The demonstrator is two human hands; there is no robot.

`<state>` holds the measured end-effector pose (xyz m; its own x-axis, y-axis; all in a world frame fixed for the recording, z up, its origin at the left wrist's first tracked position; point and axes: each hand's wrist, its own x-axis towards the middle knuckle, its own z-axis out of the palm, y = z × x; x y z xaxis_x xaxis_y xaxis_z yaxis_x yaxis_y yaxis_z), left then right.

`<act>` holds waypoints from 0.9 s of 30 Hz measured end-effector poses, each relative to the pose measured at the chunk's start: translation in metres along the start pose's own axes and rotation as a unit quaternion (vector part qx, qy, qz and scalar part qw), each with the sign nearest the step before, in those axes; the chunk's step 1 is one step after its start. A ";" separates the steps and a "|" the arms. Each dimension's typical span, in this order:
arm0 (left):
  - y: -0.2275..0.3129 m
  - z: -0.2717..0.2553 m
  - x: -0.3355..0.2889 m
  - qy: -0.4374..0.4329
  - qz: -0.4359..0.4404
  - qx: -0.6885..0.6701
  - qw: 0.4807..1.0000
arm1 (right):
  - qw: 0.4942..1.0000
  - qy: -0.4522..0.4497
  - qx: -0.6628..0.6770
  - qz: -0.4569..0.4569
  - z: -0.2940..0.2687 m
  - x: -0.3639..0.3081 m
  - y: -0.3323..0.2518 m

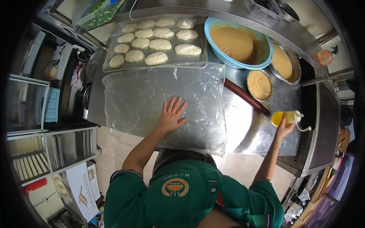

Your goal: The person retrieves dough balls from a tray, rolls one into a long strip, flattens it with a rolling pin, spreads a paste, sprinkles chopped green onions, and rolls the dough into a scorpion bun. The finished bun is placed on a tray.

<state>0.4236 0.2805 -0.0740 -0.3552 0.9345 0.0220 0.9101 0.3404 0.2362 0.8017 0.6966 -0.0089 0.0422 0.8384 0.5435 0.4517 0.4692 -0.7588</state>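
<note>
On the stainless-steel counter (pixel 262 133), a clear, glossy plastic sheet (pixel 152 95) lies wrinkled; the left hand (pixel 172 114) presses flat on it, fingers splayed wide, seemingly to pin it down. Off to the side, the right hand (pixel 284 128) is closed around a yellow squeeze bottle (pixel 286 118), held tilted with its nozzle out beyond the sheet. A dark wooden rolling pin (pixel 247 97) rests diagonally just beside the sheet. Behind, pale, soft dough pieces (pixel 154 40) sit in rows on another film, near a blue bowl (pixel 226 59) of tan paste.
</note>
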 end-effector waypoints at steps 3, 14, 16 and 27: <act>0.007 0.000 -0.004 0.017 -0.010 -0.007 1.000 | 0.996 0.082 -0.012 0.046 -0.004 0.018 0.047; 0.001 0.015 -0.005 0.023 -0.022 -0.081 0.996 | 0.877 -0.382 -0.041 -0.288 0.141 -0.249 -0.130; -0.022 0.005 -0.012 0.008 -0.019 -0.072 0.997 | 0.794 -0.499 -0.121 -0.325 0.180 -0.288 -0.170; -0.204 -0.045 -0.091 0.035 -0.068 0.007 0.997 | 0.728 -0.608 -0.012 -0.316 0.269 -0.362 -0.282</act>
<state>0.2611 0.1215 -0.0808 -0.4893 0.8702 0.0577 0.8551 0.4657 0.2278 0.4191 0.3354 -0.0882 -0.9947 0.0892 0.0510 0.0538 0.8752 -0.4808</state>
